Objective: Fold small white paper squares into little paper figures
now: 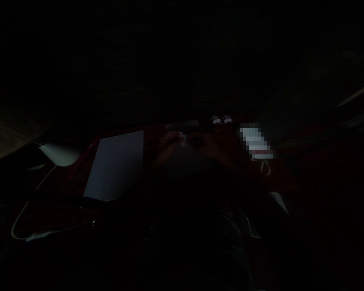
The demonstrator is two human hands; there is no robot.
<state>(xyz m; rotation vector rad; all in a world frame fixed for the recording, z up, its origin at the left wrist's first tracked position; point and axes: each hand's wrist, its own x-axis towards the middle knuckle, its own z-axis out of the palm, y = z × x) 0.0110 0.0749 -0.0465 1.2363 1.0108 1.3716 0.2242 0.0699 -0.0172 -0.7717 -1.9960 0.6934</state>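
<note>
The view is very dark. Between my two hands is a small white piece of folded paper [183, 139], with creased, pointed edges. From the left, my left hand [166, 144] pinches it with closed fingers. My right hand [205, 142] meets it from the other side, fingers curled in; their tips are lost in shadow. Under the hands lies a dim grey flat sheet [186, 163]. Two more small folded paper pieces, one at left [216, 119] and its neighbour [227, 119], stand just beyond my right hand.
A large pale sheet [118, 165] lies on the reddish table [153, 139] to the left. Further left are a white lamp-like object [62, 154] and a pale cable [21, 216]. To the right lies a blurred-out bright rectangle [256, 141] with a small loop [265, 168].
</note>
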